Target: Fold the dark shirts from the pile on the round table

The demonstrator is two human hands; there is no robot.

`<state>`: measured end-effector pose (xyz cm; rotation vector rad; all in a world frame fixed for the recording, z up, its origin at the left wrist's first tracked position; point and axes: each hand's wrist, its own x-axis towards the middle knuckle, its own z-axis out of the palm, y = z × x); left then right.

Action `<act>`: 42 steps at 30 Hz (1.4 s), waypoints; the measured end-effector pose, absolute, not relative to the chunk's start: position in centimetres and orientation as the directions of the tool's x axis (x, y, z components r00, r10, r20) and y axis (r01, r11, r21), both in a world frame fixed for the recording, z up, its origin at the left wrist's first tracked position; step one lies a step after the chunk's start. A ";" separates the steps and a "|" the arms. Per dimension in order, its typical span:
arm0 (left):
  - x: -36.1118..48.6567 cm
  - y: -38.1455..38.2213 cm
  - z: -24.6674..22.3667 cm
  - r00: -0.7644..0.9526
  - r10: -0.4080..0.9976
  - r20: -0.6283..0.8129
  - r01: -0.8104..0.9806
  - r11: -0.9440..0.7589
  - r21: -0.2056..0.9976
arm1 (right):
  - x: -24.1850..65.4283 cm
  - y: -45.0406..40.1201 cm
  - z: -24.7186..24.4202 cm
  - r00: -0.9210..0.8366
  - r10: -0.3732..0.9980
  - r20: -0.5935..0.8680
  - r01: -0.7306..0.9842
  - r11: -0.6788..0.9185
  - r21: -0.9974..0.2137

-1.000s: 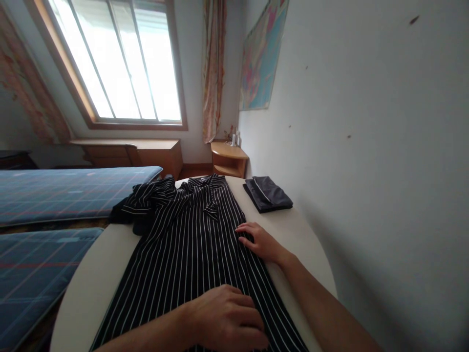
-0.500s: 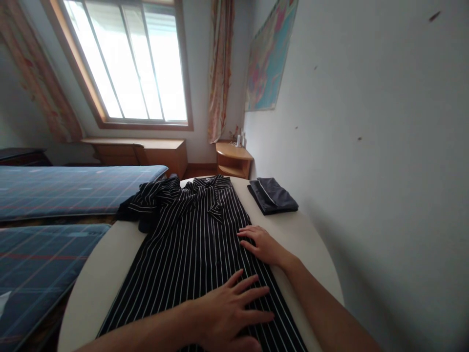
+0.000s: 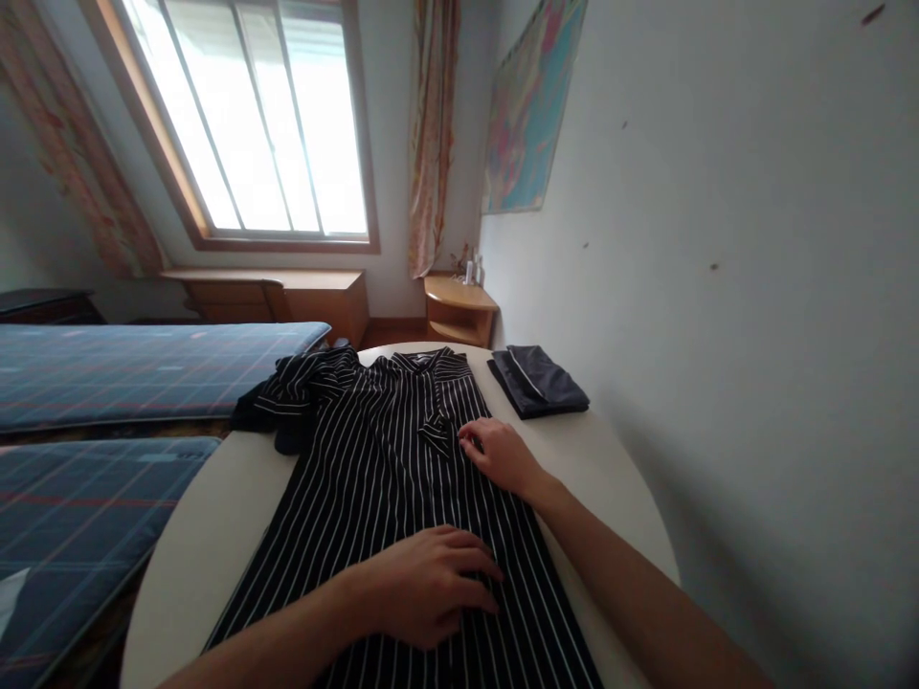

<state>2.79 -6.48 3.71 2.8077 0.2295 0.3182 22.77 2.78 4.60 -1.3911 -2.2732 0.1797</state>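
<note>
A black garment with white stripes [image 3: 388,478] lies spread on a round white table [image 3: 179,536], its collar toward the far edge. My left hand [image 3: 435,584] rests over the lower middle of the cloth, palm down, fingers slightly bent and apart. Higher up, my right hand [image 3: 499,452] touches the garment's right part beside a short striped sleeve, its fingers curled and bent toward the cloth. Whether those fingertips pinch any fabric is too small to tell. The other sleeve lies bunched at the far left, over dark cloth [image 3: 291,438].
A folded dark cloth [image 3: 542,383] lies at the table's far right. Two mattresses with blue plaid covers [image 3: 144,373] stand to the left. Behind are a desk [image 3: 323,282], a corner shelf [image 3: 459,295] and a window. A white wall [image 3: 718,383] runs along the right.
My right hand has moved up the garment and its fingers have curled. My left hand has shifted left, its fingers less spread. The garment's top has moved slightly right.
</note>
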 end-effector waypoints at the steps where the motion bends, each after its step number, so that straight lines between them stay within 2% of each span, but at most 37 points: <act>1: 2.6 -6.3 3.6 0.962 0.191 0.197 0.124 -0.943 0.308 | 22.1 3.3 4.8 -0.383 0.864 0.326 0.810 0.484 -0.331; 4: 2.4 -6.0 3.2 0.958 0.180 0.225 0.119 -0.958 0.259 | 19.9 4.9 5.1 -0.386 0.862 0.328 0.849 0.471 -0.238; 9: 2.8 -5.8 2.6 0.945 0.155 0.289 0.106 -0.978 0.179 | 17.4 6.8 4.9 -0.345 0.902 0.261 0.933 0.360 -0.013; 13: 2.7 -5.8 2.9 0.943 0.143 0.300 0.095 -0.981 0.171 | 17.0 7.8 4.7 -0.304 0.924 0.232 0.952 0.304 0.035; 16: 2.5 -6.0 3.3 0.939 0.151 0.308 0.097 -0.978 0.182 | 17.0 7.9 5.0 -0.276 0.922 0.272 0.959 0.283 0.014; 20: 2.5 -6.4 3.4 0.932 0.156 0.327 0.095 -0.977 0.193 | 16.5 7.6 5.3 -0.240 0.911 0.337 0.955 0.283 -0.085; 26: 2.5 -6.6 2.8 0.945 0.162 0.284 0.105 -0.973 0.207 | 16.0 7.4 3.8 -0.223 0.937 0.269 0.931 0.287 -0.226; 31: 2.6 -6.6 2.9 0.948 0.169 0.271 0.097 -0.961 0.259 | 15.7 7.1 2.4 -0.212 0.934 0.286 0.924 0.287 -0.251; 36: 2.4 -6.5 3.7 0.923 0.290 0.251 0.204 -0.925 0.319 | 15.8 7.0 1.3 -0.181 0.920 0.349 0.892 0.302 -0.335; 39: 2.2 -6.6 3.8 0.926 0.345 0.153 0.274 -0.893 0.358 | 16.3 7.4 0.8 -0.160 0.954 0.253 0.894 0.249 -0.374; 42: 2.2 -6.8 3.6 0.938 0.342 0.053 0.292 -0.866 0.406 | 17.0 7.6 0.4 -0.188 0.973 0.135 0.899 0.226 -0.376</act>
